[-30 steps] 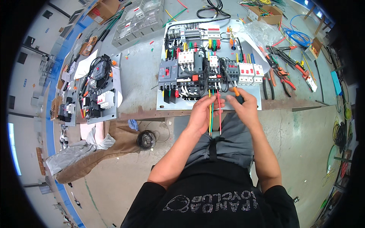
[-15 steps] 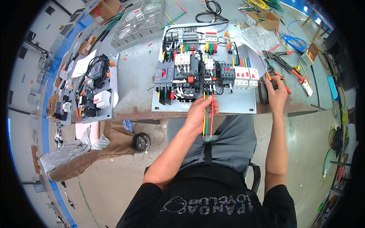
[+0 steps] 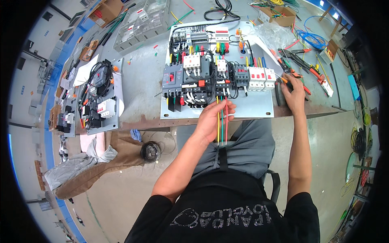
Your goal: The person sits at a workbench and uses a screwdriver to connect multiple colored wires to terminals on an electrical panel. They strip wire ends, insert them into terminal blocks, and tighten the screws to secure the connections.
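Below the front edge of a wired electrical panel [image 3: 259,109], my left hand [image 3: 208,120] is closed around a yellow, a green and a red wire [image 3: 222,131]. Their free ends hang down over my lap, while their upper ends run up to a black terminal block [image 3: 223,89] under a small contactor. To the right of the panel, my right hand [image 3: 294,95] is closed on the orange handle of a screwdriver [image 3: 284,80], whose thin shaft points up and left toward the white circuit breakers [image 3: 257,79]. Part of the handle is hidden by the fingers.
Pliers and cutters with red handles [image 3: 312,71] lie right of the panel, beside a blue wire coil [image 3: 312,39]. A second wired panel [image 3: 106,95] stands at the left near another person's leg [image 3: 97,174]. A clear parts box [image 3: 139,30] sits farther back.
My right hand has shifted slightly at the tool area, with the screwdriver now tilted more to the left. My left hand keeps its hold on the wires. The view has moved a little.
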Demonstrator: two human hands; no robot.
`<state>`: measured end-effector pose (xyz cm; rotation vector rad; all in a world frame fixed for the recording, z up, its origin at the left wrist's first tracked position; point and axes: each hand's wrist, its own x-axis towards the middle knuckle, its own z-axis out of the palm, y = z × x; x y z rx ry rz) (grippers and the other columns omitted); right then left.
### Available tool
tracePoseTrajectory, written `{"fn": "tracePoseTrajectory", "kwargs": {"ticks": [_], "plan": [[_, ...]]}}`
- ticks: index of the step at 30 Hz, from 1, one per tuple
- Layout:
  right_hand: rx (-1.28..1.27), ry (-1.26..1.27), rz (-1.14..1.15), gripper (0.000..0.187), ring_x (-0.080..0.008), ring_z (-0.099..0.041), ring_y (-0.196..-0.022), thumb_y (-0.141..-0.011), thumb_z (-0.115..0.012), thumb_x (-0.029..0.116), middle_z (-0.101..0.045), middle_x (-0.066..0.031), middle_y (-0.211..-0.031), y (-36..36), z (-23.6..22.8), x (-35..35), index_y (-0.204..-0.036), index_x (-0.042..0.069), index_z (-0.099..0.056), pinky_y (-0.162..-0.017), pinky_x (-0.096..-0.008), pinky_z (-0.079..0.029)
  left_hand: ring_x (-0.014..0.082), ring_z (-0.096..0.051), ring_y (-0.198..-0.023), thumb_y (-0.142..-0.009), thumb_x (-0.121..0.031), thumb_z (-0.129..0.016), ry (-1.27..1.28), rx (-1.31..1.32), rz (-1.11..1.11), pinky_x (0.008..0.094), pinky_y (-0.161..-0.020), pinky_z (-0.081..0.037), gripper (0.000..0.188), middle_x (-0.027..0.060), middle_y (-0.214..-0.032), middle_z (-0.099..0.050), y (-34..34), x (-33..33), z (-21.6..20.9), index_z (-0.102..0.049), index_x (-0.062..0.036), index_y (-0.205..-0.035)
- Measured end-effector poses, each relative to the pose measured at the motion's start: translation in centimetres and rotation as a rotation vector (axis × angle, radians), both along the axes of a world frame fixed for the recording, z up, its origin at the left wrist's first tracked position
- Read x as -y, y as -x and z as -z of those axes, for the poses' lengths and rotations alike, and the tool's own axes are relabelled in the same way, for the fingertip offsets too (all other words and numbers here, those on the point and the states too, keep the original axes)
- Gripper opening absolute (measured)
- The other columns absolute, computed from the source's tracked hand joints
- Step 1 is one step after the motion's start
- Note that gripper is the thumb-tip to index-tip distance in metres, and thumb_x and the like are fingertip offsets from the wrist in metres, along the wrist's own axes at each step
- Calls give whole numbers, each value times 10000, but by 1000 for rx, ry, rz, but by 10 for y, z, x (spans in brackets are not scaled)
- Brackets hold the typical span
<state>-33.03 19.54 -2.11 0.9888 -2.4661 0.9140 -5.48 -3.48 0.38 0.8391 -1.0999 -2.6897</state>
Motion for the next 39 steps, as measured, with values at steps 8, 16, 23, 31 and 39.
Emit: {"fn": "tracePoseTrajectory", "kwargs": {"ticks": [8, 16, 23, 31, 39], "plan": [[-27, 19, 77, 364, -324, -622, -1182, -882, -752, 135, -694, -150, -1209, -12, 4, -11, -1235, 54, -716, -1025, -406, -477, 191, -682, -1007, -1075, -266, -566, 20, -53, 2, 361, -916, -578, 252, 121, -1118, -713, 2, -1, 9, -656, -32, -1099], [-42, 167, 80, 288, -328, -670, -1060, -896, -745, 142, -715, -147, -1099, -15, -27, -2, -1159, 27, -726, -959, -395, -500, 188, -693, -933, -1060, -243, -594, 12, -50, -39, 346, -875, -589, 229, 130, -1077, -718, 4, -3, 9, -651, -22, -1077], [23, 96, 94, 316, -297, -682, -944, -856, -788, 195, -704, -145, -1008, 11, -22, -3, -1115, 18, -758, -861, -378, -517, 186, -690, -922, -1060, -248, -601, -13, -58, -36, 339, -867, -583, 229, 131, -1075, -719, 4, -3, 12, -655, -26, -1060], [341, 216, 115, 324, -96, -489, -714, -883, -806, 154, -535, -2, -767, -25, -44, -38, -1159, -3, -738, -648, -263, -419, 195, -687, -932, -1065, -248, -595, -14, -63, -30, 348, -874, -581, 230, 139, -1072, -717, 4, -6, 13, -651, -24, -1060], [188, -80, 343, 515, -300, -685, -807, -879, -779, 367, -688, -151, -839, 3, -13, -15, -1309, 101, -683, -773, -415, -539, 198, -687, -944, -1058, -246, -602, 2, -67, -37, 356, -881, -583, 227, 131, -1064, -715, 5, -3, 13, -653, -25, -1062]]}}
